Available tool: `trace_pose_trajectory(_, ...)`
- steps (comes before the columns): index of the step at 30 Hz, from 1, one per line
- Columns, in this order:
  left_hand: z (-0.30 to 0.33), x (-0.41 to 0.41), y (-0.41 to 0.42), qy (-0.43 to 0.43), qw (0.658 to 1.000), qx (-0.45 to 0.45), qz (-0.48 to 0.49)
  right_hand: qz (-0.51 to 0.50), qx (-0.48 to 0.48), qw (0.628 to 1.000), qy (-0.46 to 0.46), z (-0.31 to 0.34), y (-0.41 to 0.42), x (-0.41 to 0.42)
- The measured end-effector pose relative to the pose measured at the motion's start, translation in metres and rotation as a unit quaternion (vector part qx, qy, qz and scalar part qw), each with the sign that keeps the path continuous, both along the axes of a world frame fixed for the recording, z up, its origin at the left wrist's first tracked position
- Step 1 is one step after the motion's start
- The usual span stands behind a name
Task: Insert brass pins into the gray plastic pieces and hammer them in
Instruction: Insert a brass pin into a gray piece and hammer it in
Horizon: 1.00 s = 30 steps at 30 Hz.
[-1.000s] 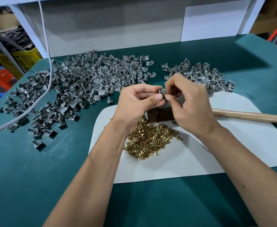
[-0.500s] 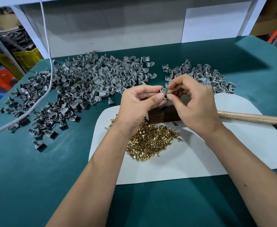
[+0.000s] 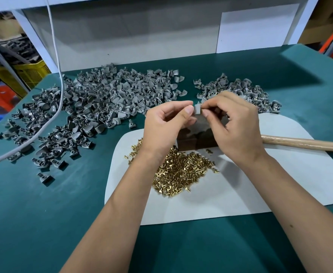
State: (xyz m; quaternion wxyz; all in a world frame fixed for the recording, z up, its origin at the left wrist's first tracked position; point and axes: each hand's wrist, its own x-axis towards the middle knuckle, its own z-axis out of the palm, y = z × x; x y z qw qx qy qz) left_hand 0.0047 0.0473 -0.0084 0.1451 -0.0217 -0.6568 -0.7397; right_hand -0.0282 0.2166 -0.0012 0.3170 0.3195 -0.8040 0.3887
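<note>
Nearest, over a green table [image 3: 43,223], lay a white mat [image 3: 240,194] bearing a loose heap of brass pins [image 3: 179,172], pointing every which way, no shared axis. Just beyond the heap sat a dark block [image 3: 189,142], partly hidden by both hands. To the right, across the mat's far edge, stretched a wooden hammer handle [image 3: 307,143], long axis running left to right, its head hidden behind the right hand.

Above the block, held clear of the table: a small gray plastic piece [image 3: 197,109], pinched between thumb and forefinger of the left hand [image 3: 163,127], remaining fingers curled loosely inward. Stood roughly upright, long axis near vertical, pale face toward the camera. Met from the right by the right hand [image 3: 234,123], thumb and forefinger tips pressed together at the piece's right edge, other fingers curled under. Whether a pin sat between those fingertips: too small to tell.

Farther back, a broad pile of gray pieces [image 3: 94,103] spread across the left of the table, crossed by a gray cable [image 3: 57,99]. A smaller pile [image 3: 240,89] lay behind the right hand. Beyond, a white back panel [image 3: 142,36].
</note>
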Motion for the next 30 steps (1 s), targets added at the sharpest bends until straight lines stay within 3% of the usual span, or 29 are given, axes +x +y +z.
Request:
trace_pose_trajectory(5, -0.001, 0.000, 0.006, 0.058, 0.993, -0.099, 0.035, -0.015, -0.018, 0.999, -0.024, 0.000, -0.001, 0.000)
trace_pose_trajectory(20, 0.003, 0.003, 0.014, 0.005, 0.993, -0.097, 0.063, -0.021, 0.030, 0.999, -0.018, -0.002, -0.005, 0.004)
trace_pose_trajectory(30, 0.004, 0.005, 0.017, 0.006, 0.993, -0.099, 0.068, -0.041, -0.003, 0.999, -0.032, -0.003, -0.009, 0.010)
